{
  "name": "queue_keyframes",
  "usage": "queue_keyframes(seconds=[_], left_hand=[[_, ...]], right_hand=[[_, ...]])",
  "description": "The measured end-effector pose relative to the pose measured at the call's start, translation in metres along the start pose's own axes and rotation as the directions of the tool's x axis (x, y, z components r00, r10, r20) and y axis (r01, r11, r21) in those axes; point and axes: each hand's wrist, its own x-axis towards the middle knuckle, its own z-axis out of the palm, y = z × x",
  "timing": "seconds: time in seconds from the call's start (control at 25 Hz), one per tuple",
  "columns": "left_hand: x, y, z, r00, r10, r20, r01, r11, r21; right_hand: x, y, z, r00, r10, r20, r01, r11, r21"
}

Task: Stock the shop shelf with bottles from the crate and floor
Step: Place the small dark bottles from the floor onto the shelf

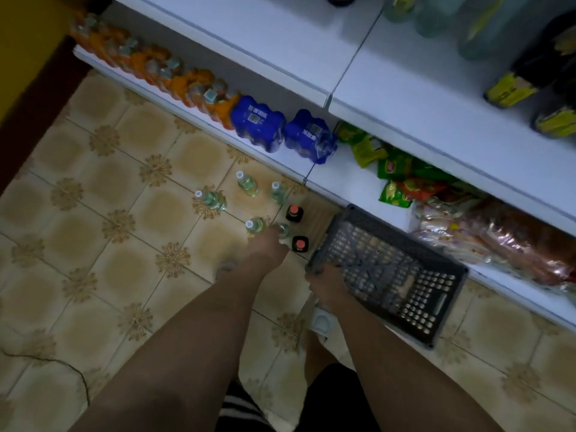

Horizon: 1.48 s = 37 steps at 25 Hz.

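Several clear bottles with white caps stand on the tiled floor, among them one at the far left and one further back. Two dark bottles with red caps stand beside them. My left hand reaches down onto a clear bottle in the cluster, fingers curled around its top. My right hand grips the near left rim of a dark grey plastic crate, which looks empty and rests against the bottom shelf.
White shelves run diagonally across the right. The bottom one holds orange drink packs, blue packs, green snack bags and wrapped goods. Dark and pale bottles stand higher up. My feet in white sandals are below.
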Motion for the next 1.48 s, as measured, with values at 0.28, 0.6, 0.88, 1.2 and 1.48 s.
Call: queue_keyframes(seconds=[0.28, 0.6, 0.88, 1.2, 1.48], left_hand=[[0.244, -0.047, 0.06, 0.994, 0.108, -0.015, -0.109, 0.985, -0.13], [0.389, -0.074, 0.139, 0.924, 0.382, 0.027, -0.37, 0.909, -0.191], [0.395, -0.069, 0.136, 0.906, 0.424, -0.017, -0.422, 0.895, -0.144], [0.313, 0.001, 0.043, 0.884, 0.384, -0.268, -0.395, 0.919, 0.013], [0.133, 0.091, -0.094, 0.851, 0.391, -0.352, -0.417, 0.909, 0.001]], right_hand=[[0.216, 0.018, 0.118, 0.967, 0.237, -0.095, -0.136, 0.793, 0.593], [0.335, 0.054, 0.155, 0.852, 0.136, -0.505, 0.207, 0.799, 0.565], [0.349, 0.07, 0.148, 0.818, 0.156, -0.553, 0.237, 0.785, 0.572], [0.24, 0.003, 0.051, 0.812, 0.038, -0.583, 0.221, 0.904, 0.367], [0.033, -0.082, -0.092, 0.779, -0.205, -0.592, 0.305, 0.95, 0.073]])
